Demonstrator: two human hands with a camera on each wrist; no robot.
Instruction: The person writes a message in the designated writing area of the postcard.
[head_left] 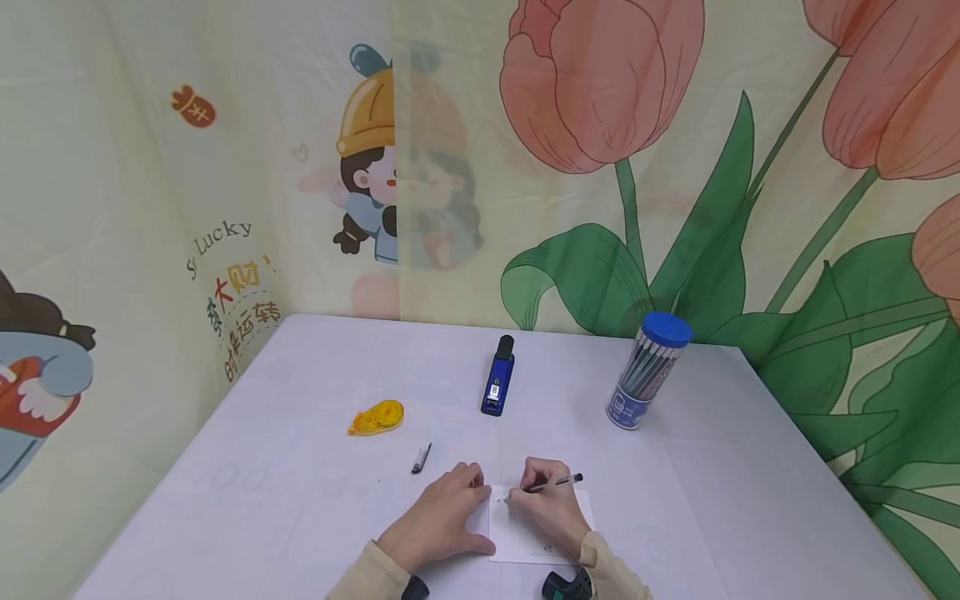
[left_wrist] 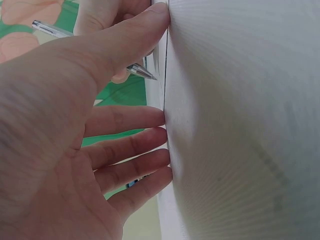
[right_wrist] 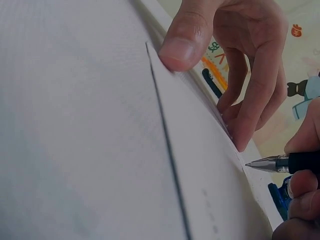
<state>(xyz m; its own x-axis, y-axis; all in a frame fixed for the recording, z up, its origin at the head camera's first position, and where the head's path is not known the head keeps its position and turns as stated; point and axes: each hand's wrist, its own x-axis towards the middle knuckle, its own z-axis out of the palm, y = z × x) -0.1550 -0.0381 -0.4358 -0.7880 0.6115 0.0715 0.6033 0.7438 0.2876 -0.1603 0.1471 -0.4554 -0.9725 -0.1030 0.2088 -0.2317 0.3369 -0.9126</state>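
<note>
A small white sheet of paper (head_left: 517,542) lies near the front of the table, with short dark marks at its top left and near its lower edge. My right hand (head_left: 553,510) grips a gel pen (head_left: 564,481) with a clear barrel and dark grip. In the right wrist view the metal tip of the pen (right_wrist: 270,164) meets the paper. My left hand (head_left: 442,515) rests at the sheet's left edge, thumb on its corner, fingers spread and touching down. Left of the stapler, a pen cap (head_left: 422,458) lies beyond my left hand.
A yellow correction tape (head_left: 377,417) sits at the left. Behind the paper lies a blue stapler (head_left: 498,379). A clear tub of pens with a blue lid (head_left: 666,329) stands at the back right. Printed curtains border the white table (head_left: 247,483).
</note>
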